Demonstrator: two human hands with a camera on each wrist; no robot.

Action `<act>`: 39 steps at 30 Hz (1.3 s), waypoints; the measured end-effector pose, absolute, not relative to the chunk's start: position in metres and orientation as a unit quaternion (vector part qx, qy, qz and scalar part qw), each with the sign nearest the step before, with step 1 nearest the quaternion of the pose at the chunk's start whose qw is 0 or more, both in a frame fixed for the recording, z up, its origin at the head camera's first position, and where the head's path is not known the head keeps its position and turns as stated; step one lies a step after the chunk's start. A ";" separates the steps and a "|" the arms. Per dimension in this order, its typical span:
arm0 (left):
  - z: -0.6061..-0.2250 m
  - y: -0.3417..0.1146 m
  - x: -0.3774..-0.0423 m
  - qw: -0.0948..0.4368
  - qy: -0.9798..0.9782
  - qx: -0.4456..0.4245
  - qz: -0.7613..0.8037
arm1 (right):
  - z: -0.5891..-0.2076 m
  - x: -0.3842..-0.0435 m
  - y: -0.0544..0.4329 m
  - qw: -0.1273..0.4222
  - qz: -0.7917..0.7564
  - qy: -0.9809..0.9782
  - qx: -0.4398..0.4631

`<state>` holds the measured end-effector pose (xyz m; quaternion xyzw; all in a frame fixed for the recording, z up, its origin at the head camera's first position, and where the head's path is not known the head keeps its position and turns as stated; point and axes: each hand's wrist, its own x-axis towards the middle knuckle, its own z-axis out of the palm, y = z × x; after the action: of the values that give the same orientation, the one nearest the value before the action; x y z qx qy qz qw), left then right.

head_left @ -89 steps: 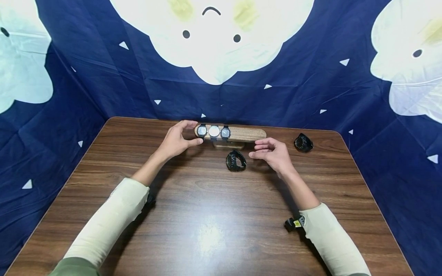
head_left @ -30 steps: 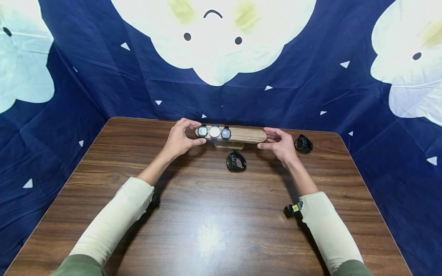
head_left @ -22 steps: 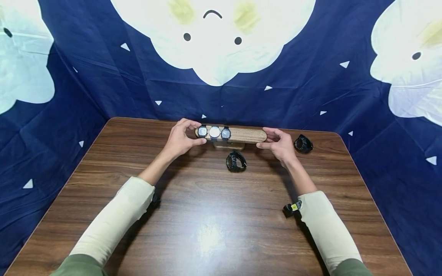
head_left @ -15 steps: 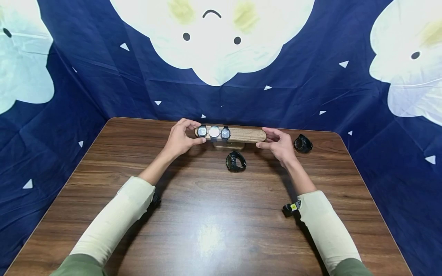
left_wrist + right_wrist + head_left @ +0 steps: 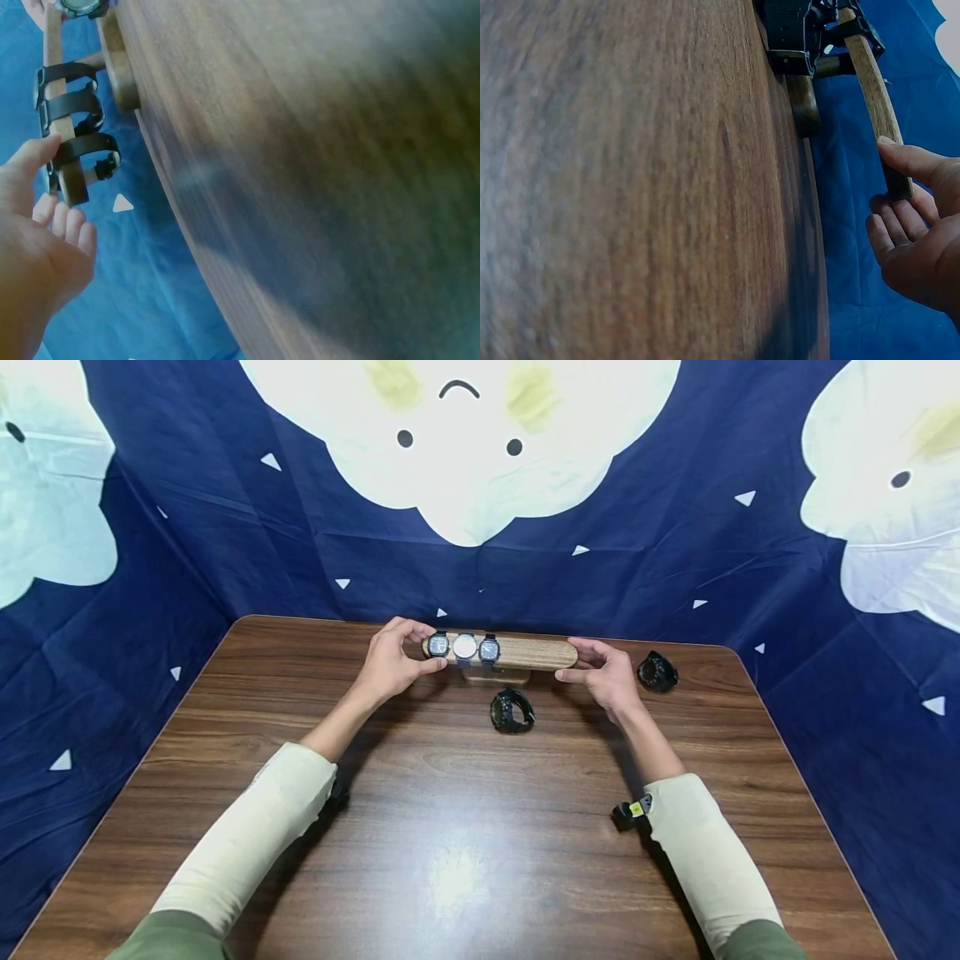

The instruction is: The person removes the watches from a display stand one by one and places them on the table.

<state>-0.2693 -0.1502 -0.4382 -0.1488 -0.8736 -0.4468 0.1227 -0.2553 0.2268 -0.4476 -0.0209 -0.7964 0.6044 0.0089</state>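
A wooden watch stand point(image 5: 536, 653) stands near the table's back edge, a long bar on a short base point(image 5: 497, 677). Three watches with dark straps sit side by side on its left half: one at the left end point(image 5: 438, 645), a round pale one point(image 5: 465, 646) and a squarish dark one point(image 5: 489, 649). My left hand point(image 5: 390, 662) holds the bar's left end, thumb in front, beside the first watch. At the right end my right hand point(image 5: 609, 677) holds the bar between thumb and fingers, as the right wrist view shows with the bar point(image 5: 877, 97).
In front of the stand a black chunky watch point(image 5: 512, 711) lies on its side on the wooden table point(image 5: 420, 793). Another black watch point(image 5: 657, 672) lies to the right of my right hand. A blue cloth point(image 5: 300, 552) with cloud prints hangs behind the table.
Three seconds ago my right hand was in front of the bar's right end; it has moved up and taken hold there. My left hand shifted slightly right. Little differs over the last second.
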 end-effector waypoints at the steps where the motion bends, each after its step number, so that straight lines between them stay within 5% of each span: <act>1: -0.438 -0.150 -0.269 0.123 -0.873 -0.149 -0.448 | -0.448 -0.255 0.227 0.008 0.605 -0.796 -0.022; 39: -0.438 -0.161 -0.271 0.095 -0.839 -0.085 -0.529 | -0.446 -0.253 0.227 0.005 0.619 -0.785 -0.025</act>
<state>-0.2715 -0.1607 -0.4384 -0.0847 -0.8392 -0.5287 0.0953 -0.2530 0.2269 -0.4465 -0.0248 -0.7852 0.6187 0.0052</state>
